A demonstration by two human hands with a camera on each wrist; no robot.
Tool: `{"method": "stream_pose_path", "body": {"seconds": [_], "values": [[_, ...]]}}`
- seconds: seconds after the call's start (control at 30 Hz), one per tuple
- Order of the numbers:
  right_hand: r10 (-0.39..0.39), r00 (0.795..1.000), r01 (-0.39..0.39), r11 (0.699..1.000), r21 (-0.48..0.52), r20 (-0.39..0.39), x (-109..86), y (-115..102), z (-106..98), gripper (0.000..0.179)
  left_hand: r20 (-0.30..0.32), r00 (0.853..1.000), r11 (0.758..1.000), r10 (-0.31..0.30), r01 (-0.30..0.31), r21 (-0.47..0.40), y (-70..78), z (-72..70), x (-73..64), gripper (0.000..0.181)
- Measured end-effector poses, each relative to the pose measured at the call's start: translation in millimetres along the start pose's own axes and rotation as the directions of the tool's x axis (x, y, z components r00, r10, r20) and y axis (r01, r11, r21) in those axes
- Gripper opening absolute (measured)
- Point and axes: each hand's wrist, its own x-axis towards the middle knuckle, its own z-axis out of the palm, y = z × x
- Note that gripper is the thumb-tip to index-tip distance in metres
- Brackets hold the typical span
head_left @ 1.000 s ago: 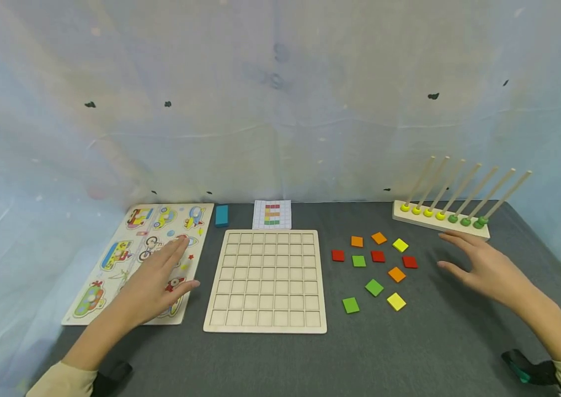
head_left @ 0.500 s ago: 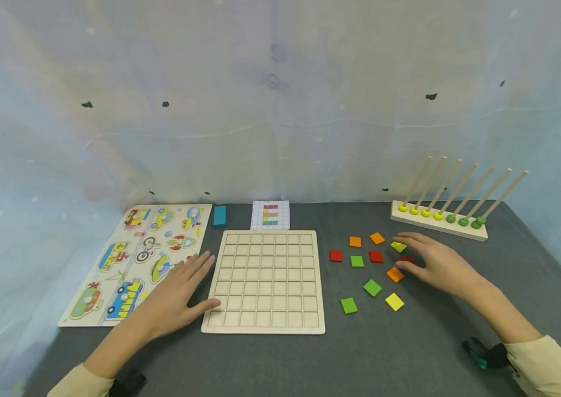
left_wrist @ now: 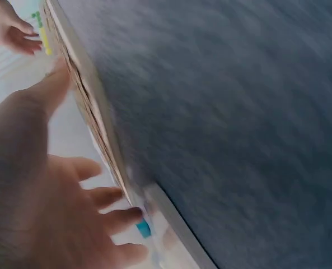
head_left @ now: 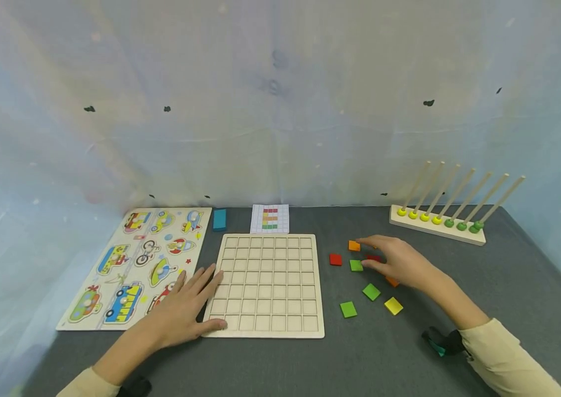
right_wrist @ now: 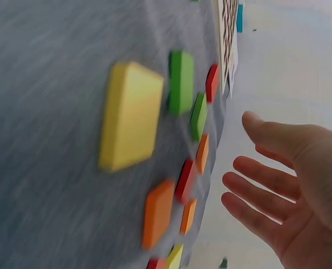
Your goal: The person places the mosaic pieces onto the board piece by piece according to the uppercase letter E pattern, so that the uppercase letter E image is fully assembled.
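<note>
My left hand (head_left: 181,310) lies at the left edge of the wooden grid board (head_left: 270,286), its fingers spread and the thumb at the near left corner. In the left wrist view those fingers look straight and hold nothing. My right hand (head_left: 401,262) hovers over the loose square tiles, fingers extended, thumb apart, nothing between them. Below its fingertips are an orange tile (head_left: 354,246) and a green tile (head_left: 356,266). It partly covers a red tile and another orange tile (right_wrist: 158,214). A yellow tile (head_left: 393,306) and more green ones lie nearer, and a red tile (head_left: 335,259) further left.
A vehicle peg puzzle (head_left: 126,264) lies at the left. Behind the grid board are a blue block (head_left: 219,220) and a pattern card (head_left: 270,219). A rack of upright wooden rods with yellow and green beads (head_left: 436,226) stands at the back right.
My right hand has moved left from beside the bead rack to above the tiles. My left hand has shifted right and nearer, from over the puzzle to the grid board's edge.
</note>
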Motion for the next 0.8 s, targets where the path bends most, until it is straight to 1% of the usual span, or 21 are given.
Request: {"method": "stream_pose_path", "body": {"seconds": [0.13, 0.27, 0.37, 0.57, 0.8], "values": [[-0.048, 0.999, 0.048, 0.999, 0.020, 0.005, 13.8, -6.3, 8.1, 0.047, 0.063, 0.998, 1.000, -0.007, 0.006, 0.007, 4.5, -1.9, -1.7, 0.096], [-0.069, 0.997, 0.068, 0.997, 0.039, 0.025, 25.0, -11.8, 15.9, 0.047, 0.089, 0.996, 1.000, 0.002, -0.001, -0.008, 7.2, -5.7, -2.0, 0.096], [-0.060, 0.997, 0.059, 0.997, 0.043, 0.046, 31.2, -14.5, 20.7, 0.047, 0.093, 0.996, 1.000, 0.004, -0.003, -0.019, 8.1, -8.1, -1.8, 0.096], [-0.038, 0.995, 0.032, 0.998, 0.059, 0.088, 37.8, -16.2, 24.9, 0.045, 0.102, 0.995, 1.000, -0.003, 0.005, -0.024, 8.8, -8.1, -0.2, 0.099], [-0.033, 0.995, 0.024, 0.995, 0.097, 0.098, 41.7, -14.3, 27.3, 0.042, 0.126, 0.992, 0.999, -0.010, 0.015, -0.037, 10.0, -7.1, -1.5, 0.102]]}}
